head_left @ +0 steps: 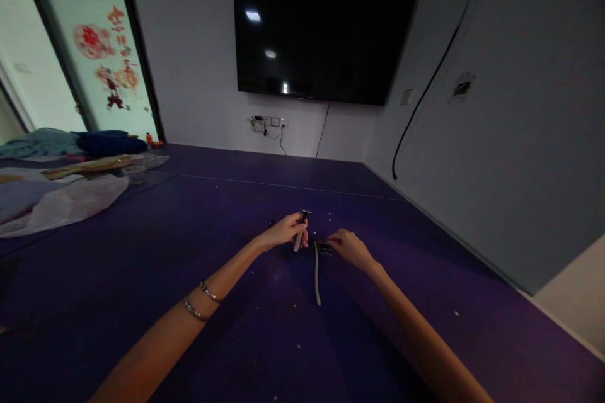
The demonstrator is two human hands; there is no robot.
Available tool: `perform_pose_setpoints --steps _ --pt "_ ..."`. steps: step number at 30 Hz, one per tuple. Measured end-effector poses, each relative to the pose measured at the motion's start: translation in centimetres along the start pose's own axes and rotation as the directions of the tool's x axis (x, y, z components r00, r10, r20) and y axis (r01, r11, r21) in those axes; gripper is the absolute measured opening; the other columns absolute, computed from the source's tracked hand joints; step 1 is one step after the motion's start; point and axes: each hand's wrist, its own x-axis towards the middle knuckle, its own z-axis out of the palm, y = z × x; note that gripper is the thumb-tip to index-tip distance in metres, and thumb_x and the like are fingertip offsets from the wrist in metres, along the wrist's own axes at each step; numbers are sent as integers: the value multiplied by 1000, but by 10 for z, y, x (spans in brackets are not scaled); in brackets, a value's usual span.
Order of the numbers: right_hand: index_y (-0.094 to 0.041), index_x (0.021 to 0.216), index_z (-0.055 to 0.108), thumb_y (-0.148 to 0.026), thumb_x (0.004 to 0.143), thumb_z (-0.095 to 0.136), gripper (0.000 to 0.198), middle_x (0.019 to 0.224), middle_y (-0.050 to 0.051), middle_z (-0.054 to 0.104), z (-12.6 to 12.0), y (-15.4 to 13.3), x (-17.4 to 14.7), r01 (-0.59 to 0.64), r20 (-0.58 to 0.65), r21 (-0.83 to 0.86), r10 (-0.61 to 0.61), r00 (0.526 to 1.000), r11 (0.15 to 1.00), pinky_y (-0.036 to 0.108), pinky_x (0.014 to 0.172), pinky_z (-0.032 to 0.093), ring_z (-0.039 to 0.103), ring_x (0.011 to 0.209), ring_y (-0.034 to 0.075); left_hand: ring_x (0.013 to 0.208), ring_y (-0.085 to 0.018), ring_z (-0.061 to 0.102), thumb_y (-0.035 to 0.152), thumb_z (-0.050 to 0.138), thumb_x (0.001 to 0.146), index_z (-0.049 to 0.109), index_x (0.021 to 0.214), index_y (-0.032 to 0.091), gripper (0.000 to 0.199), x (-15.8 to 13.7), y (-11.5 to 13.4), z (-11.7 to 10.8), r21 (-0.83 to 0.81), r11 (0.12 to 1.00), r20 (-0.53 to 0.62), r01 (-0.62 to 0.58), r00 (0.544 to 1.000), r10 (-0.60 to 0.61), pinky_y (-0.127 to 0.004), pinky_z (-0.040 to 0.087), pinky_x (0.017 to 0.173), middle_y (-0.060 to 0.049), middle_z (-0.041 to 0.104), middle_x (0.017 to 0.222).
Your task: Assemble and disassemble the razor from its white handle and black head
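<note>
My left hand [289, 231] is closed around a slim razor-like tool [299, 238], held upright at a tilt. It has a pale lower handle, a dark neck and a small crosswise head at the top. Beside it on the purple surface lies a curved pale grey strip or handle [317, 277], its far end next to a small black ridged piece [325, 248]. My right hand [350, 247] has its fingertips pinched together at that black piece's right edge. Whether they hold it or something smaller is too small to tell.
Small white specks and a dark bit [271, 223] lie on the purple surface [212, 340]. Clear plastic bags [70, 204] and folded cloths [111, 143] are piled at the left. A black cable [428, 85] hangs down the right wall. A television [326, 38] is mounted ahead.
</note>
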Motion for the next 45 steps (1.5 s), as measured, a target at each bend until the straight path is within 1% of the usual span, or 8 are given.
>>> perform_pose_setpoints --steps 5,11,19,24,27,31,36,45 --pt "-21 107 65 -29 83 47 31 95 7 59 21 11 6 117 18 45 -118 993 992 24 77 41 57 88 17 58 -13 62 22 43 85 38 86 16 7 0 -9 3 -23 999 -14 -37 999 37 -23 47 52 -2 59 67" --pt "-22 97 69 -26 81 49 26 94 7 58 30 19 11 151 51 28 -153 987 988 25 77 42 56 87 17 57 -13 62 24 45 85 38 85 17 10 -1 -17 5 -33 999 -11 -17 1000 17 -23 46 52 -1 59 66" --pt "-22 86 69 -25 77 54 17 91 5 59 29 14 11 93 0 56 -93 996 994 24 73 42 57 84 16 56 -13 61 22 44 84 38 85 16 9 -5 -13 5 -25 1000 -39 -7 999 6 -23 46 52 -2 60 67" --pt "-20 79 68 -24 73 57 13 88 5 60 32 12 12 62 -21 133 -60 998 989 24 70 43 57 79 15 57 -14 62 25 45 85 38 87 16 11 -10 -19 7 -42 999 -25 -5 1000 4 -23 46 51 -2 60 67" --pt "-20 76 69 -25 72 57 14 88 6 61 32 13 14 77 -60 186 -67 996 979 25 71 43 57 79 16 57 -13 62 26 46 84 39 87 16 12 -11 -24 7 -45 999 -17 -10 1000 10 -24 47 53 -2 60 66" --pt "-17 76 69 -27 72 56 17 79 6 65 25 12 17 105 -91 330 -79 993 938 26 68 44 59 73 17 57 -13 62 27 47 84 41 86 15 13 -11 -27 8 -49 999 -31 -20 999 19 -25 47 53 -2 60 67" --pt "-12 78 69 -26 70 55 22 68 5 67 13 4 19 59 -73 537 -23 997 842 24 57 44 60 60 15 57 -14 62 28 49 83 43 87 15 15 -16 -24 7 -25 999 -57 -23 998 21 -24 46 51 -3 61 69" --pt "-12 87 72 -14 67 53 28 69 4 70 1 -9 18 -49 24 646 44 999 762 22 54 48 61 55 13 57 -13 62 28 52 81 45 85 15 15 -20 -20 5 -14 1000 -102 -25 994 24 -23 45 53 -1 61 68"
